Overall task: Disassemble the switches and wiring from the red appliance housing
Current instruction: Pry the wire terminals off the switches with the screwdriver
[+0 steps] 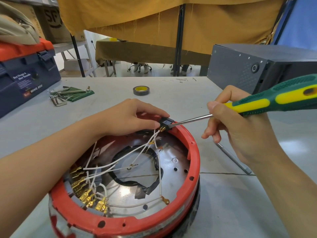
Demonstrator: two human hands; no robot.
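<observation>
The round red appliance housing [194, 158] lies open side up on the grey table, close to me. Inside it run white wires [120, 164] with brass terminals [84, 191] clustered at the left wall. At the far rim my left hand [130, 117] pinches a small black switch [165, 122] with white wires hanging from it. My right hand [240, 127] grips a green and yellow screwdriver [267, 103]. Its flat metal tip touches the right side of the switch, just above the rim.
A blue and orange toolbox [25, 73] stands at the back left, with hex keys [68, 93] on a green pouch beside it. A roll of black tape [141, 90] lies further back. A dark grey metal box [257, 66] sits at the right. A metal rod [233, 158] lies near my right wrist.
</observation>
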